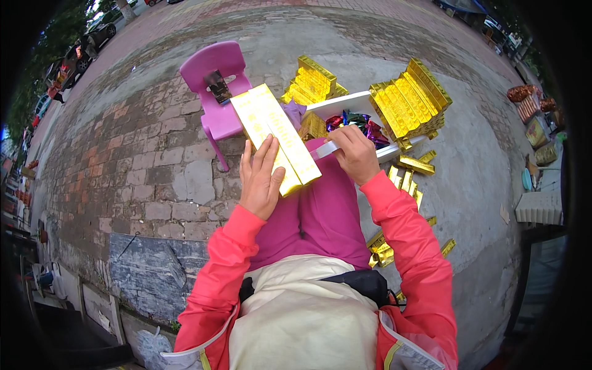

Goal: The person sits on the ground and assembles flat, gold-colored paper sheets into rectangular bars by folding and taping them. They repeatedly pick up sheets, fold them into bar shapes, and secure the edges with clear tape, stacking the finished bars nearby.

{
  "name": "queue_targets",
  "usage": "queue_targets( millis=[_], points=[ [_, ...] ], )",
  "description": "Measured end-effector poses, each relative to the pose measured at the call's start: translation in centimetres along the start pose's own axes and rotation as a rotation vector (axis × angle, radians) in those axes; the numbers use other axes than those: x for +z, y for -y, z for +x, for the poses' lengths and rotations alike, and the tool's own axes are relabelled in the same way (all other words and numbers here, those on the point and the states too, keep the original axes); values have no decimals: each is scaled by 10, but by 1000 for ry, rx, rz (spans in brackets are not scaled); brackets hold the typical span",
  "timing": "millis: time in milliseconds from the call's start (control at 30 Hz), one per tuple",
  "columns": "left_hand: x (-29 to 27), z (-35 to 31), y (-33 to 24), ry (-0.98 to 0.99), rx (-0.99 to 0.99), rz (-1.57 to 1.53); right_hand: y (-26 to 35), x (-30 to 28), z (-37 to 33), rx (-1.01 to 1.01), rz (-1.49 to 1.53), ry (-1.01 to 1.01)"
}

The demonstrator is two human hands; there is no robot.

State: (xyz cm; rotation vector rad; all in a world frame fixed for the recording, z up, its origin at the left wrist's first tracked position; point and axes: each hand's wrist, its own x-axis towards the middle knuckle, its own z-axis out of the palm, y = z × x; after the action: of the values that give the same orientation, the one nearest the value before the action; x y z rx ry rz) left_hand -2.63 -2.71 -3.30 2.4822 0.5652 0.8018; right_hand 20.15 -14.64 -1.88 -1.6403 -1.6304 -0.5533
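A long gold foil box [264, 114] lies across my thighs. My left hand [261, 180] rests flat on its near end, fingers stretched out over the top. From the box's right side a pale, see-through strip of tape [325, 150] runs up to my right hand [356, 157], whose thumb and fingers pinch it. Just beyond that hand, shiny multicoloured foil pieces [364, 126] lie in a white container [341, 106].
A small pink chair [213, 65] with a dark printed object [217, 87] stands ahead on the left. Gold blocks form a far stack [311, 80] and a right stack [410, 102]. Loose gold bars [416, 164] lie on the pavement to my right.
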Motion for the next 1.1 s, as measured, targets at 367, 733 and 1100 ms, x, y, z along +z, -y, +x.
queue_targets(
  millis=[367,733,1100],
  points=[
    [-8,25,-35,24,-244,228,-4,9,-9,48,-22,20],
    [35,19,-18,-219,-434,-321,27,-20,-19,160,172,346],
    [39,8,-33,-286,-517,-376,54,-30,-34,434,185,271]
  ],
)
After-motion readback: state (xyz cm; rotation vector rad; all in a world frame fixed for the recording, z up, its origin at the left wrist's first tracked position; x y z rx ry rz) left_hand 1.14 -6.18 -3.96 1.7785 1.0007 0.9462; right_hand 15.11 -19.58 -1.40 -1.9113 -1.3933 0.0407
